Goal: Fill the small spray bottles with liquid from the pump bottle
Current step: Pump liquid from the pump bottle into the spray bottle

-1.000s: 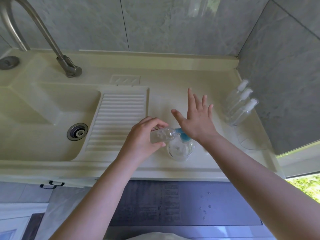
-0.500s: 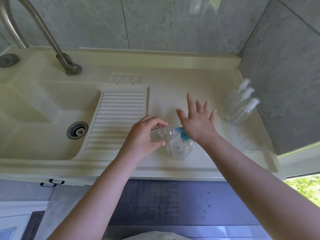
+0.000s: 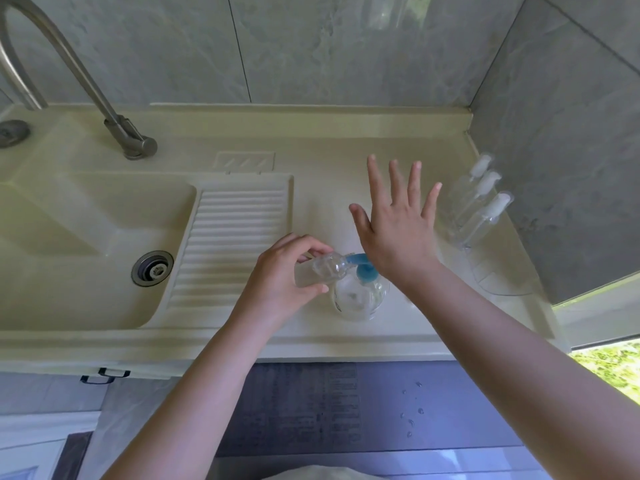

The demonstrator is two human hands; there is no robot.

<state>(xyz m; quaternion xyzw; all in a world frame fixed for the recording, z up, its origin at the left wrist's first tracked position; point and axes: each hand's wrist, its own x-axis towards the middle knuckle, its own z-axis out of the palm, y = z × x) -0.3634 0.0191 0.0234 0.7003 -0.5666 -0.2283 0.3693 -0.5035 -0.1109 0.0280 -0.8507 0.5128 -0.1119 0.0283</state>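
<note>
Pressing the blue pump (image 3: pixel 363 268) with your right hand (image 3: pixel 398 237), fingers spread, while your left hand (image 3: pixel 280 282) pinches the tilted small bottle (image 3: pixel 320 270) at the nozzle, at 6 o'clock on the counter (image 3: pixel 329 174), you may spill liquid if its mouth slips.

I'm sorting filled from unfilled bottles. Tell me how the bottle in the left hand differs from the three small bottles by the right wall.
The bottle in the left hand is tilted on its side, its neck at the blue pump spout; the three small bottles stand upright. It has no top on; they wear white spray tops. The left hand grips it; nothing touches them. All are clear plastic; fill levels cannot be judged.
</note>
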